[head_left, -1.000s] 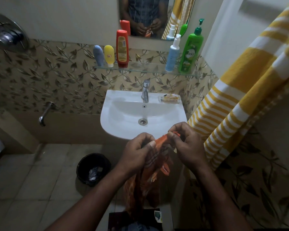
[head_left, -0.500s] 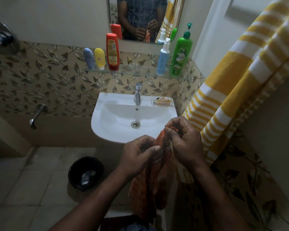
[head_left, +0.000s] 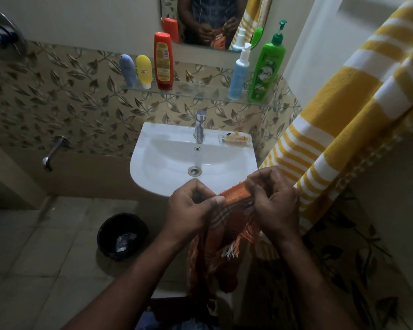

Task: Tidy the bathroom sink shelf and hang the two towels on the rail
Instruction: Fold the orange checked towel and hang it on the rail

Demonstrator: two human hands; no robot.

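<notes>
An orange fringed towel (head_left: 234,197) hangs in front of the sink, its top edge stretched between my hands. My left hand (head_left: 191,208) pinches that edge on the left and my right hand (head_left: 274,203) pinches it on the right. A yellow and white striped towel (head_left: 343,129) hangs at the right, draped from above. The glass shelf (head_left: 196,92) carries a blue tube (head_left: 127,69), a yellow tube (head_left: 144,71), a red bottle (head_left: 163,60), a light blue spray bottle (head_left: 239,72) and a green pump bottle (head_left: 267,65). The rail is out of sight.
The white sink (head_left: 157,167) with its tap (head_left: 199,127) lies just beyond my hands, a soap dish (head_left: 235,139) on its right rim. A black bin (head_left: 122,234) stands on the tiled floor at the left. A wall tap (head_left: 54,151) juts out further left.
My hands have spread a little apart along the orange towel's edge, so a short flat strip shows between them. The view has shifted slightly.
</notes>
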